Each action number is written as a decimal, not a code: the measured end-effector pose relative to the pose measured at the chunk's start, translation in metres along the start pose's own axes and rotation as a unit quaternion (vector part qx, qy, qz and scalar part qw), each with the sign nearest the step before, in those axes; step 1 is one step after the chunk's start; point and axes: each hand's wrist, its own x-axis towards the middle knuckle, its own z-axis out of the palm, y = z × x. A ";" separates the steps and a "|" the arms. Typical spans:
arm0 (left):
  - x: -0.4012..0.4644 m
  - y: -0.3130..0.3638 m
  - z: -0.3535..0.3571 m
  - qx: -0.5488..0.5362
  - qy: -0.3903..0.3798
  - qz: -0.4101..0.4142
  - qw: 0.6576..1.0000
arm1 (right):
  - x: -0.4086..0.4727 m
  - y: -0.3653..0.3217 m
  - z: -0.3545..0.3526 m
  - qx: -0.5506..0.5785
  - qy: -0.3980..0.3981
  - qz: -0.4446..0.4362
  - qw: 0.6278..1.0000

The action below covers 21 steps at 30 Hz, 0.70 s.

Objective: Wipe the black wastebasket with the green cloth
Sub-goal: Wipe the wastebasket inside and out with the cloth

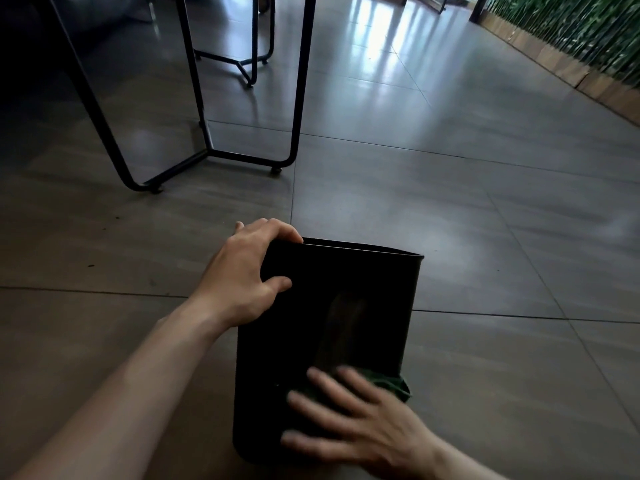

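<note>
The black wastebasket (346, 299) stands on the grey tiled floor at the lower middle of the head view, tilted away from me. My left hand (242, 275) grips its near-left rim, fingers curled over the edge and thumb on the outer wall. Low on the basket's near wall, my right hand (360, 420) lies flat with fingers spread, pressing the green cloth (394, 384) against it. Only the cloth's right part shows past my fingers; the hand is motion-blurred.
Black metal table legs (294, 98) with small feet stand on the floor behind and left of the basket. A second black frame (252, 64) sits farther back. A wooden planter edge with green plants (571, 39) runs along the far right.
</note>
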 end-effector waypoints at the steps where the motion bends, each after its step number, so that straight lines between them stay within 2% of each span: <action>1: 0.000 0.000 0.000 0.002 0.000 -0.001 1.000 | 0.006 0.016 -0.004 0.023 0.040 0.067 0.997; 3: -0.001 0.000 -0.001 0.005 -0.001 -0.002 1.000 | 0.023 0.055 -0.016 0.062 0.114 0.240 0.962; 5: -0.001 0.000 -0.001 0.003 -0.005 -0.001 1.000 | 0.043 0.089 -0.028 0.094 0.151 0.389 0.904; 6: -0.001 0.000 -0.002 0.002 -0.005 -0.001 1.000 | 0.052 0.095 -0.031 0.102 0.161 0.433 0.881; 7: -0.002 -0.001 -0.002 0.002 -0.005 0.000 1.000 | 0.060 0.093 -0.031 0.098 0.164 0.445 0.875; 9: -0.001 -0.001 -0.001 0.005 -0.003 0.002 1.000 | 0.059 0.064 -0.020 0.067 0.147 0.378 0.911; 12: -0.001 -0.002 0.000 0.002 -0.002 0.003 1.000 | 0.030 -0.007 0.004 0.040 0.072 0.143 0.986; 14: -0.001 -0.001 0.001 -0.007 -0.008 0.014 1.000 | 0.011 -0.029 0.007 0.002 0.000 0.020 1.000; 15: -0.001 -0.001 0.002 -0.013 -0.011 0.020 1.000 | 0.008 -0.027 0.006 -0.010 -0.019 -0.014 1.000; 17: -0.001 0.001 0.003 -0.020 -0.014 0.026 0.999 | 0.013 -0.007 -0.002 0.000 0.007 0.012 1.000; 19: 0.001 0.001 0.004 -0.021 -0.016 0.029 0.999 | 0.029 0.026 -0.015 0.039 0.076 0.140 0.986; 21: 0.001 0.002 0.003 -0.025 -0.017 0.034 0.999 | 0.046 0.061 -0.027 0.062 0.120 0.295 0.946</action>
